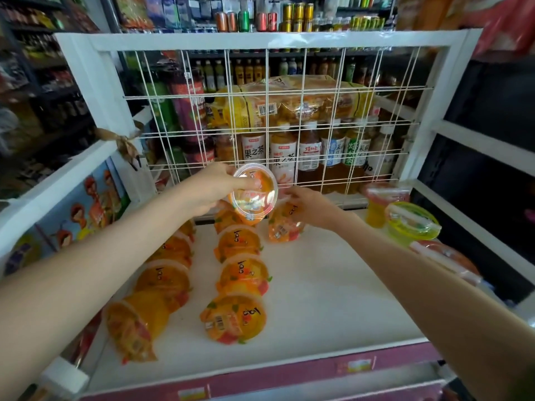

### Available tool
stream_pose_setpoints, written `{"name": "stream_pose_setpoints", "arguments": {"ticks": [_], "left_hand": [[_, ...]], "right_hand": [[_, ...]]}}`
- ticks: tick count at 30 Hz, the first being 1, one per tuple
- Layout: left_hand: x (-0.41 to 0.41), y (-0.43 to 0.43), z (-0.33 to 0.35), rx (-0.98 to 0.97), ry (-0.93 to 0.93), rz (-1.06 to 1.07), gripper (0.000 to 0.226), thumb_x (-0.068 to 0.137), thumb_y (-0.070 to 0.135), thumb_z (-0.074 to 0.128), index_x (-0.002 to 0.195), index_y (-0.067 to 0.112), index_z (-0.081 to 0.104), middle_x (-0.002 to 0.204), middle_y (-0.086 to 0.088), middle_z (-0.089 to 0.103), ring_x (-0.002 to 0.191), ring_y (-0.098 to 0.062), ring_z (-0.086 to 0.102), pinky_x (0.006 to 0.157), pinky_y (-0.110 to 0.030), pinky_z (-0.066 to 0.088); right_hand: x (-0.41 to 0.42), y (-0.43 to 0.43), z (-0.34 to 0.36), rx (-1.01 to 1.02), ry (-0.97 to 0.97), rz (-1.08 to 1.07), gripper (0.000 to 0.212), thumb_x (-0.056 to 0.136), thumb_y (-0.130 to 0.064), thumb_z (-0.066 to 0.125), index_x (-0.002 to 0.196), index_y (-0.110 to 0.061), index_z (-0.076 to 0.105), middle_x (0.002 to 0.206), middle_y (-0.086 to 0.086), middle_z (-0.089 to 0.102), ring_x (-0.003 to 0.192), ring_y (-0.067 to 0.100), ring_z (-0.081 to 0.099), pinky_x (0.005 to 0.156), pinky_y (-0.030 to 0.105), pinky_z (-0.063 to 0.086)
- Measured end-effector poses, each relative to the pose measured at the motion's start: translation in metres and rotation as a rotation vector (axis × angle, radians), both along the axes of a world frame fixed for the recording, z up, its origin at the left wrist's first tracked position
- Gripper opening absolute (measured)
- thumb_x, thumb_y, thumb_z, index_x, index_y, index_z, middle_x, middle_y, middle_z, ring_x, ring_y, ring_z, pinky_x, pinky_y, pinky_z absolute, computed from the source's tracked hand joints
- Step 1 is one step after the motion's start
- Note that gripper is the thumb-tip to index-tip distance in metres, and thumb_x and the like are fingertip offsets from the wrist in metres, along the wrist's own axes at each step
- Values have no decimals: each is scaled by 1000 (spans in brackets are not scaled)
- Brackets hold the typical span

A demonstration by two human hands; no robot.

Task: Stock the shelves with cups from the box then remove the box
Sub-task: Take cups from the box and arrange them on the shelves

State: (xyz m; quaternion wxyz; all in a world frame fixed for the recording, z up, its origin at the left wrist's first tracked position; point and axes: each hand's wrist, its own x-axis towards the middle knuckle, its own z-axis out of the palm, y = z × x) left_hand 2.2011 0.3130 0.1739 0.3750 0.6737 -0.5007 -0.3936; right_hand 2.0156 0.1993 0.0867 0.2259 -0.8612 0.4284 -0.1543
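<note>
Cups point(254, 195) in both hands point(212, 188) (mid-shelf)

Cups point(242, 277) on shelf point(333, 308), grid point(286, 117) behind

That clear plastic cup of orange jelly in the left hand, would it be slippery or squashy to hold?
The clear orange jelly cup looks glossy, so probably somewhat slippery. The left hand holds it by the rim without visible denting, suggesting fairly stiff walls. Being full, it is likely heavy for its size.
</note>
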Motion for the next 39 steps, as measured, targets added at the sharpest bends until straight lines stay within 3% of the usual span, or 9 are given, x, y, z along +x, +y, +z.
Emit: {"name": "stream_pose_setpoints", "arguments": {"ticks": [6, 12, 16, 18, 22, 27, 32, 36, 39], "left_hand": [[-8, -10, -6, -4, -27, -7, 38, 78, 21, 76, 111, 8, 63, 106, -5, 67, 100, -19, 61, 73, -26, 49], [1, -8, -8, -1, -3, 16, 63, 70, 30, 81, 124, 9, 57, 119, -7, 63, 111, -24, 57, 98, -43, 46], [5, -4, -9, -11, 11, 31, 56, 71, 27, 80, 121, 12, 59, 117, -6, 64, 111, -25, 57, 99, -46, 45], [4, -3, -8, -9, 37, 28, 50, 72, 23, 80, 117, 14, 61, 112, -6, 66, 108, -25, 59, 97, -45, 47], [-7, -2, -5, -33, 140, -31, 34, 77, 14, 75, 110, 14, 64, 105, -6, 70, 102, -23, 65, 93, -42, 51], [-32, -8, -5, -42, 136, -152, 44, 80, 27, 73, 120, 14, 59, 113, -7, 68, 106, -26, 63, 93, -47, 51], [-41, -10, -7, 9, -207, -334, 58, 87, 41, 61, 136, 15, 45, 140, -2, 45, 125, -20, 46, 103, -36, 41], [-36, -7, -9, -105, -695, -388, 47, 90, 39, 59, 133, 22, 50, 139, 1, 47, 124, -16, 47, 93, -23, 37], [-23, -5, -14, -94, -831, -351, 37, 91, 29, 60, 127, 21, 54, 132, -3, 53, 116, -18, 52, 90, -27, 41]], "right_hand": [[-4, 10, -5, -4, 94, 0, 66, 82, -19, 70, 140, -22, 38, 108, 0, 54, 95, 12, 49, 72, 20, 43], [0, 9, -17, -77, -41, -104, 55, 85, -11, 64, 134, -28, 46, 106, 1, 55, 97, 17, 54, 77, 25, 47], [-1, 3, -8, -30, 102, -15, 69, 83, -18, 69, 141, -30, 35, 132, 4, 52, 121, 24, 50, 93, 31, 44], [-3, 9, 3, -37, -39, -51, 66, 85, -25, 67, 143, -28, 34, 141, 4, 43, 128, 25, 44, 94, 31, 43], [-12, 38, 34, 261, -643, -45, 44, 95, -41, 50, 133, -21, 47, 118, -1, 61, 107, 22, 59, 77, 23, 49], [-17, 57, 39, 518, -622, 158, 45, 86, -22, 64, 128, -14, 50, 112, 12, 66, 96, 26, 67, 78, 36, 57], [-35, 57, 19, 494, -608, 71, 39, 84, 2, 63, 119, -13, 55, 105, 9, 68, 93, 19, 68, 78, 31, 58], [-47, 52, -7, 374, -391, -49, 48, 82, 1, 66, 124, -20, 55, 102, 3, 68, 93, 17, 66, 78, 31, 57], [-49, 49, -21, 301, -274, -114, 55, 83, -4, 67, 134, -18, 50, 113, 9, 66, 100, 22, 64, 87, 39, 54]]}}
